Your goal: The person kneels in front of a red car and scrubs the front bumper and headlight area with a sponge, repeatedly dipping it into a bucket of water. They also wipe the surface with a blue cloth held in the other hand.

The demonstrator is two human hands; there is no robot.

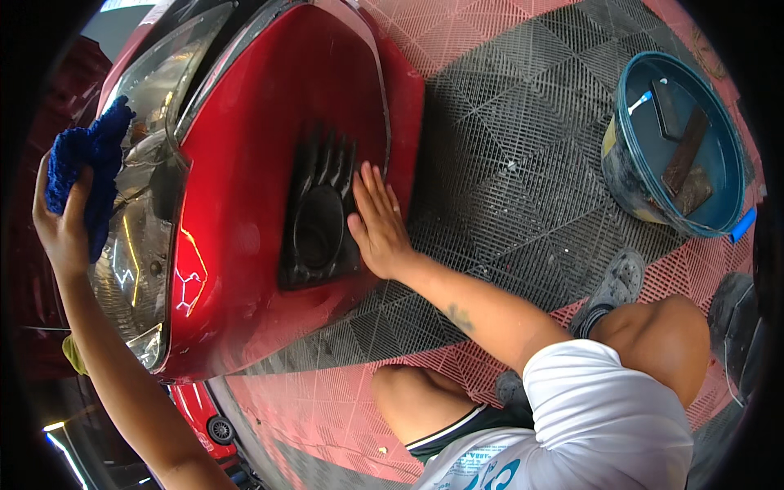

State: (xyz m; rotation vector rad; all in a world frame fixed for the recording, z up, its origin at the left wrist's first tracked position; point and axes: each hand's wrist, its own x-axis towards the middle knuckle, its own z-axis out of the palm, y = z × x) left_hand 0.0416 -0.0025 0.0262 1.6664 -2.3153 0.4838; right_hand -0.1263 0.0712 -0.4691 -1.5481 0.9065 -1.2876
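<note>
My left hand [65,224] grips a bunched dark-blue microfibre cloth [88,167] beside the clear headlight [135,245] of a red car. Whether the cloth touches the lens I cannot tell. On the car's red front bumper [237,163], my right hand [380,220] lies open and flat, its fingers stretched out. Right by those fingertips is the black fog-light surround [327,175], with slats and a round recess [318,227].
A blue-green bucket [616,155] of water stands at the right, with several dark blocks and a small brush in it. Grid floor tiles [514,163] in black and red surround the bumper. Another red car [200,416] is at the lower left. A dark container [735,327] stands beside my knee.
</note>
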